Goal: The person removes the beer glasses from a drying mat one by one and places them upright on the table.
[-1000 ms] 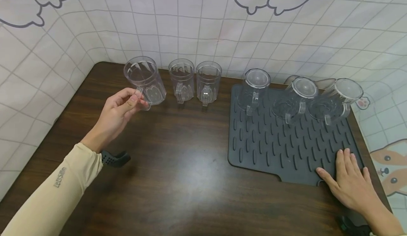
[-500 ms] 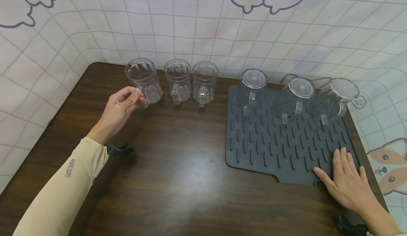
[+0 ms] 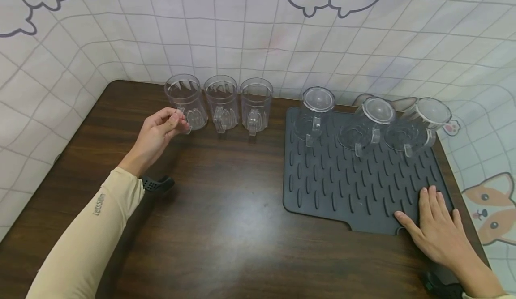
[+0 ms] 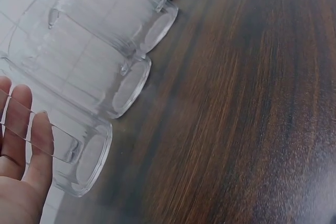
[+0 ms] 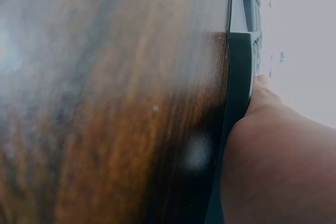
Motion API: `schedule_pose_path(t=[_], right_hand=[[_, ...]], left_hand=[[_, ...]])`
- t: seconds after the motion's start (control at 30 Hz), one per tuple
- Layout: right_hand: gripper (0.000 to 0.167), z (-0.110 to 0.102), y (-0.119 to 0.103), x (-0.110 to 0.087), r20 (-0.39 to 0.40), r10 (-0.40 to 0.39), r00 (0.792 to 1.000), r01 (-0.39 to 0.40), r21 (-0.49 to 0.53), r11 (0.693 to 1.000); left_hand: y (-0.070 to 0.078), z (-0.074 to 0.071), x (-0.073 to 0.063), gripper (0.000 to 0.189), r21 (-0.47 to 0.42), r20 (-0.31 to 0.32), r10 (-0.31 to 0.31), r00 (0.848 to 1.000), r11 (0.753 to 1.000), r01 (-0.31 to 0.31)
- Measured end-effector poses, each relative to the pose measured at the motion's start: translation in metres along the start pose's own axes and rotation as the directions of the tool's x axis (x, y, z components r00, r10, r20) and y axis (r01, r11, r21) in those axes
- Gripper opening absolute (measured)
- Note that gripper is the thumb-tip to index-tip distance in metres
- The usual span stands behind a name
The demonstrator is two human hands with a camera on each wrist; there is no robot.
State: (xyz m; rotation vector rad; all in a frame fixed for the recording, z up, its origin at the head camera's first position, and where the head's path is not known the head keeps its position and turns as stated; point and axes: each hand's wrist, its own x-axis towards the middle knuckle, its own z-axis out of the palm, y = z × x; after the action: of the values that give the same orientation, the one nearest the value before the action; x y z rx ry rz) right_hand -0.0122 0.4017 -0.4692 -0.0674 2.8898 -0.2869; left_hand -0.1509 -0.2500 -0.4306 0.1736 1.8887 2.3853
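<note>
My left hand [image 3: 156, 131] pinches the handle of a clear plastic mug [image 3: 195, 113] between thumb and fingers. This mug is upright with its mouth up, at the left end of a row. Close beside it, two more clear mugs [image 3: 228, 113] [image 3: 260, 106] stand upright, handles toward me. In the left wrist view, the gripped mug's base [image 4: 93, 163] is right by the dark tabletop. My right hand [image 3: 439, 234] lies flat with spread fingers on the near right corner of a dark grey ridged mat [image 3: 322, 182].
Three clear mugs [image 3: 318, 100] [image 3: 378, 110] [image 3: 433, 111] stand upside down along the mat's back edge. The brown wooden table [image 3: 225, 218] meets a white grid-patterned cloth wall [image 3: 258, 30] behind, with more cloth at both sides.
My left hand has brought the gripped mug rightward, closing the gap to the neighbouring mug, and the mug stands straighter. The view has shifted slightly; my right hand stays on the mat.
</note>
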Motion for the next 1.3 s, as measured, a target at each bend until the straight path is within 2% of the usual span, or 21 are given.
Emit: schedule_pose_path(t=[0.33, 0.63, 0.97, 1.1, 1.3], right_hand=[[0.095, -0.0005, -0.0026, 0.0014, -0.011, -0.009, 1.0, 0.009, -0.001, 1.0], [0.095, -0.0002, -0.0031, 0.0028, -0.032, -0.007, 0.999, 0.007, -0.006, 1.0], [0.095, 0.0004, -0.0009, 0.0024, -0.022, 0.002, 1.0, -0.002, 0.002, 1.0], [0.095, 0.0012, -0.0002, 0.0019, -0.025, 0.005, 1.0, -0.005, 0.003, 1.0], [0.095, 0.0028, 0.0005, 0.0012, -0.033, 0.002, 0.999, -0.002, 0.009, 1.0]], left_hand=[[-0.0043, -0.0009, 0.0023, 0.018, 0.007, -0.006, -0.001, 1.0, 1.0, 0.001], [-0.0023, -0.0019, 0.0057, 0.018, 0.012, -0.021, -0.043, 0.999, 0.999, 0.043], [0.0026, -0.0016, 0.0086, 0.035, 0.084, -0.01, -0.085, 0.996, 0.993, 0.086], [0.0034, -0.0019, 0.0091, 0.034, 0.131, -0.029, -0.114, 0.993, 0.984, 0.117], [0.0035, -0.0032, 0.0092, 0.042, 0.174, -0.094, -0.163, 0.982, 0.969, 0.178]])
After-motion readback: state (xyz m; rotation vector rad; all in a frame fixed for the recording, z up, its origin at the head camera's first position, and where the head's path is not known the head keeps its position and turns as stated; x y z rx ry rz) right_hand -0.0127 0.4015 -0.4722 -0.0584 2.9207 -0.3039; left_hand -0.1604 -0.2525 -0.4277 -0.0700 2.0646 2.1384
